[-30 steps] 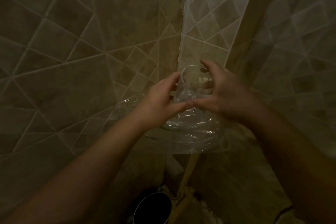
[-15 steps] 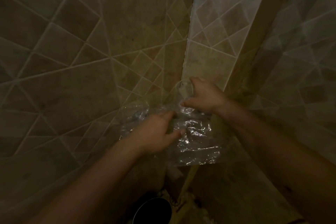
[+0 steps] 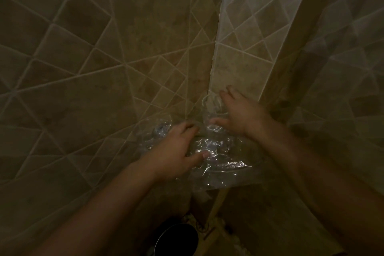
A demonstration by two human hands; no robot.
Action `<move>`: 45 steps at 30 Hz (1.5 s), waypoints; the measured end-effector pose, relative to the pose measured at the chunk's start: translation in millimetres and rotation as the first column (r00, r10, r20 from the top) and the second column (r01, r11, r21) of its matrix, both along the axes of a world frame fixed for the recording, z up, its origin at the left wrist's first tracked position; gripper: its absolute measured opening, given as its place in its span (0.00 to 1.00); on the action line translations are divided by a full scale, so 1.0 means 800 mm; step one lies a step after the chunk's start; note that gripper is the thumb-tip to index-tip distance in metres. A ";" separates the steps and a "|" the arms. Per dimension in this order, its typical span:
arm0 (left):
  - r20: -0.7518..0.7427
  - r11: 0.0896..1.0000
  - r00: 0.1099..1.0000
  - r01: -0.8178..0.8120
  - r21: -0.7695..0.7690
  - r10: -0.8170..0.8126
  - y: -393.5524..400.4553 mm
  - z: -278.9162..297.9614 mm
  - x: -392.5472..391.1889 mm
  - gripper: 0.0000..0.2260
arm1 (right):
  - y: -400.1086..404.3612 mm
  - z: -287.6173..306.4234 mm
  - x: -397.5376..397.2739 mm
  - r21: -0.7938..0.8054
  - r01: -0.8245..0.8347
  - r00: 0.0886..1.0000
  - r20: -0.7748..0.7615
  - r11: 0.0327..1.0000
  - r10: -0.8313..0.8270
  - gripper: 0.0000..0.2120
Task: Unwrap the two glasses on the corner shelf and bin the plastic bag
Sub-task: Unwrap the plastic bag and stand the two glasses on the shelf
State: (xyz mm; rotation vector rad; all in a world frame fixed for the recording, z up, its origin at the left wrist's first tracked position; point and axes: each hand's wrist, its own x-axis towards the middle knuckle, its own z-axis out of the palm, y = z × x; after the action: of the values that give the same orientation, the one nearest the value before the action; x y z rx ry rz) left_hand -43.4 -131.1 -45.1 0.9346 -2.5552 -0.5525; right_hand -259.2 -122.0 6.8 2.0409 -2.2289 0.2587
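Note:
A clear glass (image 3: 212,112) stands upright in the tiled corner on a transparent corner shelf (image 3: 226,181). My right hand (image 3: 239,114) is around that glass, thumb and fingers on its sides. A crinkled clear plastic bag (image 3: 216,158) lies on the shelf in front of the glass. My left hand (image 3: 178,149) presses down on the bag, fingers closed into the plastic. A second glassy shape (image 3: 161,129) shows left of my left hand, blurred by the plastic. The light is dim.
Beige tiled walls meet in the corner behind the shelf. A round dark bin (image 3: 176,239) with a metal rim stands on the floor straight below. A glass partition (image 3: 342,89) runs along the right side.
My right hand moved the glass up and back into the corner and set it upright. My left hand dropped down and left, pulling the plastic bag off and flattening it on the shelf.

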 end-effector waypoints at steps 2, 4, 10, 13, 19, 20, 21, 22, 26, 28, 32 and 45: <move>-0.037 1.000 0.999 -0.016 -0.026 0.015 0.003 0.002 0.009 0.35 | 0.037 0.000 -0.020 -0.266 0.018 0.980 0.193 0.964 0.035 0.23; -0.064 0.997 0.996 -0.057 -0.043 0.054 0.006 0.002 0.024 0.35 | 0.086 -0.010 -0.042 -0.434 0.191 0.889 0.457 0.880 0.033 0.10; -0.007 0.996 1.000 -0.008 0.088 0.008 0.016 -0.017 0.043 0.33 | 0.134 -0.045 -0.035 0.094 -0.011 0.681 0.730 0.995 -0.062 0.13; 0.073 0.997 0.997 -0.035 0.065 0.030 0.016 -0.028 0.041 0.35 | 0.112 -0.045 -0.020 0.170 -0.032 0.724 0.683 0.985 -0.095 0.06; 0.214 0.999 0.977 -0.004 -0.037 0.011 0.018 -0.036 0.035 0.34 | 0.095 -0.037 0.015 0.291 -0.269 0.633 0.772 0.918 -0.059 0.07; 0.223 0.999 0.975 -0.004 -0.055 0.016 0.019 -0.035 0.033 0.34 | 0.095 -0.035 0.018 0.272 -0.263 0.581 0.811 0.926 -0.073 0.07; 0.237 0.998 0.971 -0.002 -0.069 0.018 0.020 -0.034 0.032 0.34 | 0.097 -0.034 0.017 0.239 -0.248 0.569 0.820 0.939 -0.059 0.06; 0.256 0.997 0.967 0.005 -0.081 0.016 0.021 -0.032 0.031 0.34 | 0.100 -0.033 0.013 0.214 -0.245 0.544 0.838 0.946 -0.048 0.03; 0.336 0.996 0.941 0.005 -0.093 0.027 0.020 -0.028 0.031 0.33 | 0.111 -0.028 -0.011 0.147 -0.155 0.596 0.803 0.977 -0.027 0.06; 0.334 0.993 0.941 -0.004 -0.118 0.044 0.021 -0.027 0.031 0.32 | 0.124 -0.014 -0.027 0.107 -0.152 0.715 0.699 0.983 0.034 0.07; 0.331 0.985 0.941 -0.015 -0.174 0.073 0.026 -0.026 0.033 0.30 | 0.149 0.032 -0.050 -0.010 -0.117 0.964 0.239 0.993 0.116 0.06; 0.353 0.978 0.930 -0.029 -0.209 0.103 0.036 -0.029 0.030 0.28 | 0.005 0.051 0.071 0.095 -0.552 0.761 -0.350 0.828 0.547 0.08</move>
State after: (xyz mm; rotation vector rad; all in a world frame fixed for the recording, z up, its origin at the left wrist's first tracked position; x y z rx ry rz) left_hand -19.3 -102.5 -68.0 1.1317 -2.8198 -0.1013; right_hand -202.3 -118.4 47.9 2.4512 -1.3703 -0.0658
